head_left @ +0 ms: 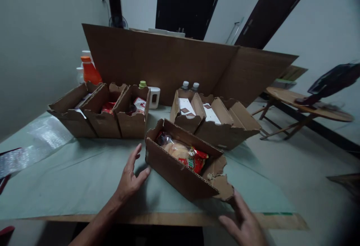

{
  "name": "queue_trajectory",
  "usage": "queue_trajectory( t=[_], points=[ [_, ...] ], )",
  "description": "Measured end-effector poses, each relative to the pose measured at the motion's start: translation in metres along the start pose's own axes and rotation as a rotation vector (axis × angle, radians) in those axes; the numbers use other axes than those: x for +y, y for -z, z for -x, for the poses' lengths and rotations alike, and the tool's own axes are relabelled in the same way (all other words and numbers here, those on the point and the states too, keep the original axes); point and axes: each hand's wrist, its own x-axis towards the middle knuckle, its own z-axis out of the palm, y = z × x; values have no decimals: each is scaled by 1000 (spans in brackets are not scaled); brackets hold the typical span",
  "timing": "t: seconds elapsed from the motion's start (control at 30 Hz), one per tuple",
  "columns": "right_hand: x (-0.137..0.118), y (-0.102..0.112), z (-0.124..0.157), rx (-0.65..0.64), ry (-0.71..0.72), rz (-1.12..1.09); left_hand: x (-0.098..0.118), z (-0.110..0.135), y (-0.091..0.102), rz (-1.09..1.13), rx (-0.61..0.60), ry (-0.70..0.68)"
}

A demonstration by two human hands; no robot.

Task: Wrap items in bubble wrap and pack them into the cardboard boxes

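Note:
A long cardboard box (180, 178) sits at a slant on the cloth-covered table in front of me. Inside it lies a clear and red food packet (182, 152) with pale round pieces showing through. My left hand (131, 178) is beside the box's left end, thumb and fingers apart, holding nothing. At the box's right front corner is my right hand (243, 219). Its fingertips reach the torn cardboard end and are partly hidden there; its thumb is spread away from the box.
Behind stand cardboard bins on the left (104, 122) and right (216, 133), with packets and white boxes (187, 107) inside. A tall cardboard panel (168, 62) rises behind them. Bottles, including an orange one (91, 71), stand at the back. Bubble wrap (47, 135) lies left.

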Motion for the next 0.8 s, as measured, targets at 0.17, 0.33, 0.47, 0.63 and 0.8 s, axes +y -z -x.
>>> queue_trajectory(
  t=[0.17,0.33,0.47,0.63,0.8],
  points=[
    [-4,-53,-28,16,-77,21,-4,4,-22,38,-21,76],
    [1,-60,-96,94,-98,-165,-7,8,-37,9,10,47],
    [11,-62,-115,165,-133,-222,-8,1,-48,20,-18,20],
    [16,-72,-106,205,-100,-213,-9,4,-45,-6,4,41],
    [7,-87,-119,145,-66,-232,-9,1,-36,-56,82,76]
  ],
)
